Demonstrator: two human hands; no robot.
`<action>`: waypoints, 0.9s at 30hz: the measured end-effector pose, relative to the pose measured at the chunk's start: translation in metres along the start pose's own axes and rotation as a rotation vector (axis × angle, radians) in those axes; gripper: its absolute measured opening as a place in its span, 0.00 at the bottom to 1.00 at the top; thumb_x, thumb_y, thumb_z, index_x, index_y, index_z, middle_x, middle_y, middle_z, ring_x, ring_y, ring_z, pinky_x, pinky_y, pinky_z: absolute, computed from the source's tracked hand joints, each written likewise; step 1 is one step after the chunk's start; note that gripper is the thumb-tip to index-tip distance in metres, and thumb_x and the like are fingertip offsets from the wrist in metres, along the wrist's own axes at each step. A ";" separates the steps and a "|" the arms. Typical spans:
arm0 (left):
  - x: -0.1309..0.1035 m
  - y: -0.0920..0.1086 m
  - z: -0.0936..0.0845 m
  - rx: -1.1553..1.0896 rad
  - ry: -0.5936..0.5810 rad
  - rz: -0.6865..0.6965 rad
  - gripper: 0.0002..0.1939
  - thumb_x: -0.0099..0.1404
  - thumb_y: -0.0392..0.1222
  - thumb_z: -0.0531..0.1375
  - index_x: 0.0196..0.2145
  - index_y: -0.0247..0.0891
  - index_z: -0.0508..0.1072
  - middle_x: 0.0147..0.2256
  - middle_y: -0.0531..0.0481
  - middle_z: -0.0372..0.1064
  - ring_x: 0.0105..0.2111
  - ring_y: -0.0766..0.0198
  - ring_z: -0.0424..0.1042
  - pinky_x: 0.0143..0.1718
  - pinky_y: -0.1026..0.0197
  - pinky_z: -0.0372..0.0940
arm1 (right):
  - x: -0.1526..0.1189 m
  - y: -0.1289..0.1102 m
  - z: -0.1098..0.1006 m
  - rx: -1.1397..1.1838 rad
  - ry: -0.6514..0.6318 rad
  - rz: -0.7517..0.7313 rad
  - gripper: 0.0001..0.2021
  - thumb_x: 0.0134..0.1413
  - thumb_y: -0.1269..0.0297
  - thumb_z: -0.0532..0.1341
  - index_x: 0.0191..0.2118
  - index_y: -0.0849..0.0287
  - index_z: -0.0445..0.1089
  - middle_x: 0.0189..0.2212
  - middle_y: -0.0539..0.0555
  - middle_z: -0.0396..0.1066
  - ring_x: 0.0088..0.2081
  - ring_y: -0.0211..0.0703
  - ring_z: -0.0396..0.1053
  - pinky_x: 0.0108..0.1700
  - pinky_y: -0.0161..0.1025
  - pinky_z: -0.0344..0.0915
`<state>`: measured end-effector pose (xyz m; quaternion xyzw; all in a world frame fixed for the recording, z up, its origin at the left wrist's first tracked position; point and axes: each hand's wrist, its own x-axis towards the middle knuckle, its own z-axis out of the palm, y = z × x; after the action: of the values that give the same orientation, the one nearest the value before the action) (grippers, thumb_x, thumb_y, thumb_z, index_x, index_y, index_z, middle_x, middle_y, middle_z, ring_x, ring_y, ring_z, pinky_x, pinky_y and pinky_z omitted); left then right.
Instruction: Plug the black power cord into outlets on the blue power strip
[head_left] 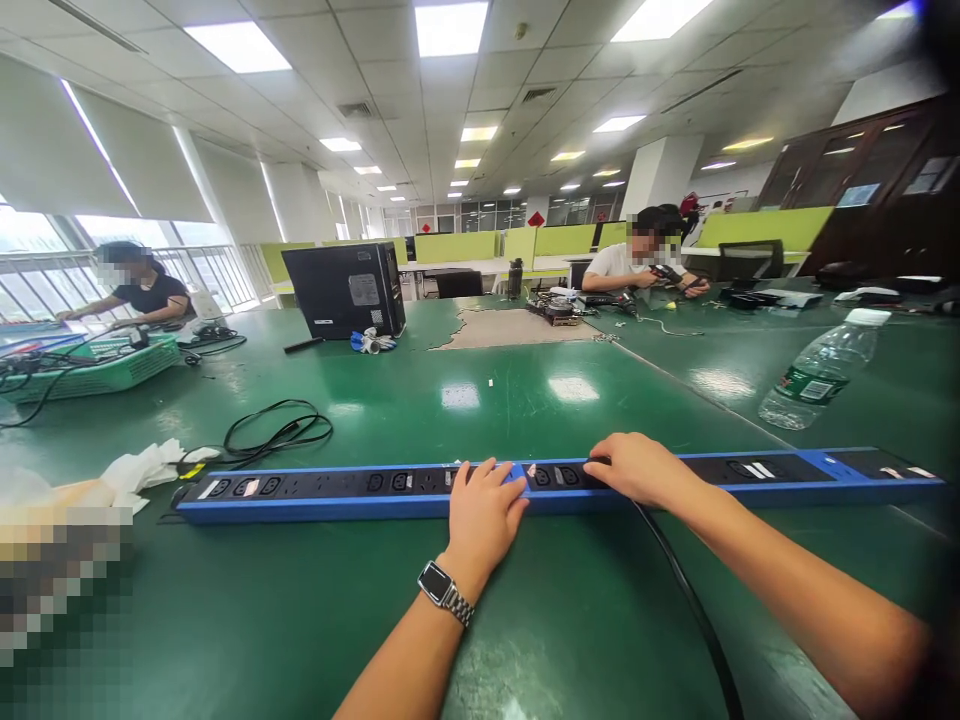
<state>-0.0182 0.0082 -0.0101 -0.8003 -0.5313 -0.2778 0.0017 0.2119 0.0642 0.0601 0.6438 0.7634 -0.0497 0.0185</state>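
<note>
A long blue and black power strip (pixel 315 485) lies across the green table in front of me. My left hand (pixel 484 510), with a watch on its wrist, rests on the middle of the strip, fingers spread over it. To the right of it, my right hand (pixel 634 470) is closed at the strip's sockets, its fingers bent around the end of a black cable (pixel 694 600). The plug itself is mostly hidden under the fingers. From there the cable runs down towards the table's front edge.
A coiled black cable (pixel 281 432) lies behind the strip's left end. Further back stand a black computer case (pixel 341 290) and, at the right, a plastic bottle (pixel 821 375). A green basket (pixel 124 365) is at the left. Two people sit at the table's far sides.
</note>
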 end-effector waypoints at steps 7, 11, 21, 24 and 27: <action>-0.007 -0.009 0.000 0.094 -0.041 0.140 0.17 0.70 0.41 0.57 0.55 0.49 0.71 0.58 0.49 0.69 0.61 0.50 0.64 0.63 0.36 0.57 | -0.004 0.005 0.015 0.058 0.094 0.036 0.17 0.59 0.52 0.56 0.39 0.53 0.80 0.37 0.58 0.79 0.41 0.49 0.75 0.43 0.40 0.66; -0.008 -0.010 0.002 0.114 -0.020 0.147 0.17 0.70 0.41 0.57 0.56 0.48 0.71 0.58 0.48 0.69 0.61 0.50 0.64 0.63 0.37 0.57 | -0.009 0.000 0.007 0.079 0.047 0.048 0.17 0.60 0.55 0.55 0.38 0.55 0.80 0.33 0.58 0.79 0.37 0.48 0.76 0.39 0.39 0.66; -0.006 -0.009 0.005 0.091 0.070 0.154 0.13 0.65 0.39 0.63 0.49 0.45 0.76 0.53 0.46 0.73 0.54 0.50 0.69 0.57 0.40 0.64 | -0.008 -0.009 0.004 -0.008 0.063 0.087 0.17 0.60 0.56 0.55 0.38 0.57 0.80 0.39 0.60 0.79 0.42 0.53 0.75 0.39 0.42 0.65; -0.006 -0.012 0.007 0.074 0.115 0.186 0.11 0.64 0.39 0.65 0.46 0.43 0.77 0.50 0.45 0.75 0.51 0.50 0.71 0.55 0.42 0.66 | -0.008 -0.009 -0.001 -0.032 0.134 0.120 0.18 0.61 0.56 0.53 0.36 0.57 0.80 0.37 0.60 0.78 0.40 0.52 0.74 0.39 0.43 0.64; -0.005 -0.015 0.010 0.050 0.140 0.212 0.10 0.64 0.39 0.65 0.44 0.41 0.78 0.48 0.45 0.76 0.50 0.50 0.72 0.54 0.44 0.67 | -0.008 -0.016 -0.018 -0.014 0.239 0.086 0.20 0.61 0.52 0.52 0.36 0.55 0.80 0.35 0.59 0.78 0.36 0.48 0.74 0.40 0.41 0.64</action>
<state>-0.0279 0.0132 -0.0249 -0.8304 -0.4490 -0.3179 0.0883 0.1980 0.0552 0.0794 0.6771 0.7322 0.0336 -0.0661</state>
